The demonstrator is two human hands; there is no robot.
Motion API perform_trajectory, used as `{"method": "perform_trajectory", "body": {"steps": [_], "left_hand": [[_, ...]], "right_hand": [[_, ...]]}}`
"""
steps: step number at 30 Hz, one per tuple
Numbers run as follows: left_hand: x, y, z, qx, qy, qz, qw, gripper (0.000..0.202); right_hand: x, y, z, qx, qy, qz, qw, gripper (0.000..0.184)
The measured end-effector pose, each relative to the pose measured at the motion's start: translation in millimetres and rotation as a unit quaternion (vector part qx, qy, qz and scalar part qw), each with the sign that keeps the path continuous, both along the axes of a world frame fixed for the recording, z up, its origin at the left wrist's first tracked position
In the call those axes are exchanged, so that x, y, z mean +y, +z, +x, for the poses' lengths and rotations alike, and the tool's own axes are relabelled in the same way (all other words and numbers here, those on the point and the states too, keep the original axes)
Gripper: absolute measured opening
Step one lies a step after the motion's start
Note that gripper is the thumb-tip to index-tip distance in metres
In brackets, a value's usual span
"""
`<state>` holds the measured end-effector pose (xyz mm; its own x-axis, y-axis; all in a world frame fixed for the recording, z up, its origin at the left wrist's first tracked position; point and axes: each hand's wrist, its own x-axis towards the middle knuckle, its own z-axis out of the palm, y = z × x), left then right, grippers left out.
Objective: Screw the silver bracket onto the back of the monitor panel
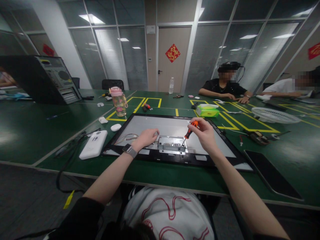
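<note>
An opened flat monitor (pixel 140 125) lies face down on the green table, its silver back panel showing inside a black frame. A metal bracket (pixel 172 143) sits near its front edge. My right hand (pixel 204 132) is closed on an orange-handled screwdriver (pixel 190 130), whose tip points down at the bracket's right side. My left hand (pixel 147 137), with a watch on the wrist, rests with curled fingers on the panel at the bracket's left end; I cannot tell whether it holds anything.
A white device (pixel 93 144) with a cable lies left of the monitor, a black panel (pixel 271 173) to the right. Further back stand a pink bottle (pixel 119 101), a green tissue box (pixel 208 110), a fan grille (pixel 277 115) and a computer case (pixel 47 79). Two people sit across the table.
</note>
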<state>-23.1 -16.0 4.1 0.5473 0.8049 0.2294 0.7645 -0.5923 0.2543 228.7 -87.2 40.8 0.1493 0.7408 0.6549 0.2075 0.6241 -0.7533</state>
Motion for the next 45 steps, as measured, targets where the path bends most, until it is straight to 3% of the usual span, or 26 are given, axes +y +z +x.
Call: {"method": "perform_trajectory", "body": {"steps": [3,6,11,30,36,45], "left_hand": [[-1.6,1.8,0.3,0.001,-0.001,-0.003,1.000,0.026],[-2.3,2.8,0.6,0.001,0.001,-0.003,1.000,0.026],[-2.1,2.4,0.3,-0.001,0.004,-0.007,1.000,0.025],[-1.1,1.5,-0.3,0.004,0.000,0.001,1.000,0.027],[-0.9,1.2,0.3,0.005,-0.002,-0.002,1.000,0.025],[-4.2,3.2,1.7,0.048,0.002,0.017,0.999,0.025]], "right_hand": [[1.8,-1.1,2.6,0.010,0.048,-0.018,0.999,0.015],[1.2,-0.5,2.6,0.014,0.098,-0.039,0.994,0.024],[-3.1,3.6,-2.5,0.031,0.141,-0.052,0.988,0.027],[-4.8,4.7,-1.4,0.059,0.172,-0.063,0.981,0.025],[-9.6,7.4,-4.9,0.074,0.216,-0.101,0.968,0.028],[-6.5,5.7,-2.7,0.085,0.181,-0.076,0.977,0.021]]}}
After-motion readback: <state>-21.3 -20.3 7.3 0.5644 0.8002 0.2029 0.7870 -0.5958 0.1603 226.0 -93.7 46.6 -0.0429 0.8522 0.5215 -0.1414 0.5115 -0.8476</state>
